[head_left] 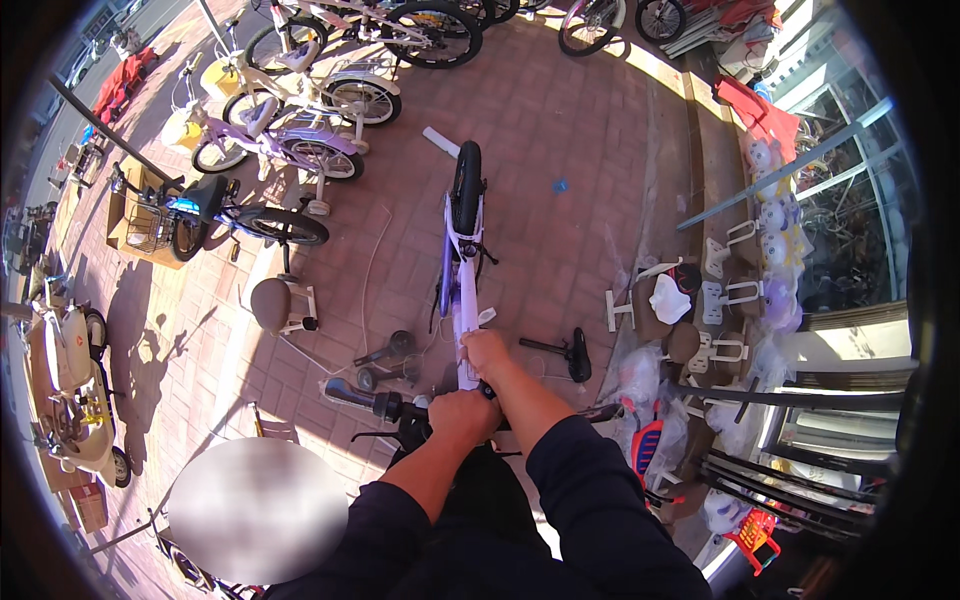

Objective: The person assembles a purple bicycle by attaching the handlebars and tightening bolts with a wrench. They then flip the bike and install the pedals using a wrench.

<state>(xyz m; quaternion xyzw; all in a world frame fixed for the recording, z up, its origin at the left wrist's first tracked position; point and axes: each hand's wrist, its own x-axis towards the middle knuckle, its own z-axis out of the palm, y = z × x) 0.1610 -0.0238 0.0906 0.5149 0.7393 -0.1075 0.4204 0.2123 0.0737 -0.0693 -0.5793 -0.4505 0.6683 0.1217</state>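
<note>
A pale purple bicycle (467, 290) stands in front of me, its black-tyred rear wheel (467, 190) pointing away. My left hand (463, 416) is closed at the middle of the handlebar, beside a black grip (388, 406) with a brake lever. Just beyond it, my right hand (486, 354) wraps round the pale frame tube. A small black part (487, 389) shows between the hands; its kind is unclear. The fingers' undersides are hidden. To the right of the frame, a black saddle on its post (577, 355) lies on the paving.
Parked bicycles (320, 155) line the far left, with a blue one (250, 215) nearer. A brown-seated stool-like piece (272, 305) and dark parts (390, 360) lie left of the frame. Brown seats with white brackets (655, 305) stand along the right. A blurred patch (258, 510) covers the lower left.
</note>
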